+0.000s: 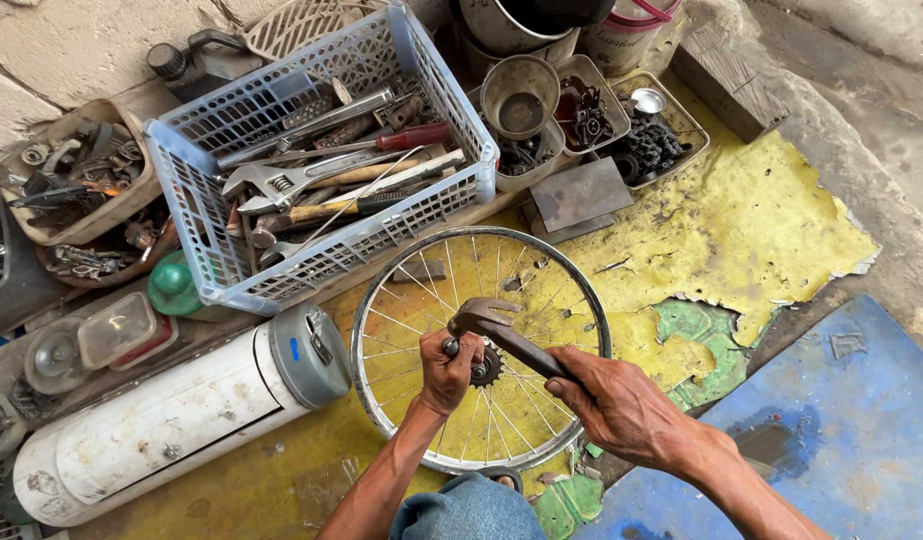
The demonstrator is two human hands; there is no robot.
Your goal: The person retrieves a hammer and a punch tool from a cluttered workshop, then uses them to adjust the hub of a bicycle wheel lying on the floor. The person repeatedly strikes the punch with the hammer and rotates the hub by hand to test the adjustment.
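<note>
Fingers (451, 352) of left hand (447, 372) curled shut around small metal punch, upright on sprocket (486, 368) at hub. Right hand (621, 405) fingers closed on dark handle of claw hammer (493, 320), rusty head just above punch. One spoked wheel (481, 345), shiny rim, flat on cracked yellow floor (741, 230). One blue lattice plastic basket (281, 160): wrenches, red-handled screwdriver, wooden handles. Three metal trays (621, 130): dark greasy sprockets, chain parts. One white cylinder (181, 420), grey cap.

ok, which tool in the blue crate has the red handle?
The screwdriver lying across the blue crate near its far side. Its handle is red; the adjustable wrench beside it is bare metal, and the other handles look wooden.
</note>
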